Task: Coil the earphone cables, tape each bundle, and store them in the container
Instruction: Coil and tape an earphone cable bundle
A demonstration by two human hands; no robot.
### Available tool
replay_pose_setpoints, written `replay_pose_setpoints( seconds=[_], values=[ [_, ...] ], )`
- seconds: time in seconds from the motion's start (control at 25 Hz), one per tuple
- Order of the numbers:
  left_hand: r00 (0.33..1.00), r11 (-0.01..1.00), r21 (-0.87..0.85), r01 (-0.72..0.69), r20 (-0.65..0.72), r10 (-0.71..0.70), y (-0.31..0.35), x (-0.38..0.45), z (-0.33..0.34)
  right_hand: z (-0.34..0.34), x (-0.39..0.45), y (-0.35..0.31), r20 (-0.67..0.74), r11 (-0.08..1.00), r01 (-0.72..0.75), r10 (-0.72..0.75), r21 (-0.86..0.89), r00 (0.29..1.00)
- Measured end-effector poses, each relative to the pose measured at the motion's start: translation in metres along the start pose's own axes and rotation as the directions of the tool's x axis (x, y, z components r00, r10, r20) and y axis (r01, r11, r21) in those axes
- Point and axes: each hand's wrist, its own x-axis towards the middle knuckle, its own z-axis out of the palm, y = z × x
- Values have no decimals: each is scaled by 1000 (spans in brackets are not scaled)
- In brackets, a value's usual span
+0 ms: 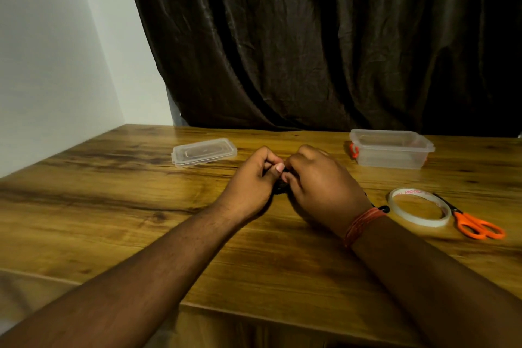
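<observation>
At the far left of the wooden table (118, 200) a clear lid (204, 151) was seen lying flat, well apart from its box. Near the middle, the left hand (255, 182) was curled closed, its fingertips pinched on a small dark bundle of cable (280, 189) that was mostly hidden between the two hands. The right hand (320, 186) was closed over the same bundle from the other side, a red thread band (361, 224) being worn at its wrist; a short dark loop, probably more cable, could be made out just beyond that wrist. The coiling step was judged to be in hand, with no tape yet applied as far as could be told. For a neat result, the loops should be kept even and pinched firmly with one hand while the loose end is wound by the other, so that the bundle does not spring open before it is taped. To the right, the clear container (391, 150) stood open and appeared empty at the far edge, and the tape roll (419, 207) lay nearer with orange scissors (477, 224) touching or just beside it. The table was set against a white wall (56, 51) on the left and a dark curtain (324, 37) behind.
</observation>
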Motion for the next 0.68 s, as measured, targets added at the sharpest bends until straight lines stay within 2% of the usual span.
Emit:
replay_pose_setpoints(
  seconds=[0.24,0.44,0.6,0.68],
  values=[
    [999,997,-82,-1,-39,-3,-1,1,-8,-1,4,-4,41,995,10,-13,95,999],
    [996,988,-152,-10,-88,-3,3,3,-11,-4,3,-7,70,996,33,-39,81,997],
    [996,955,-295,-17,-93,-11,7,2,-12,-4,3,-3,-25,954,-1,10,299,1000],
    [996,946,-324,-27,-86,-1,9,2,-12,-4,3,3,-21,935,9,-2,354,1000]
  ],
)
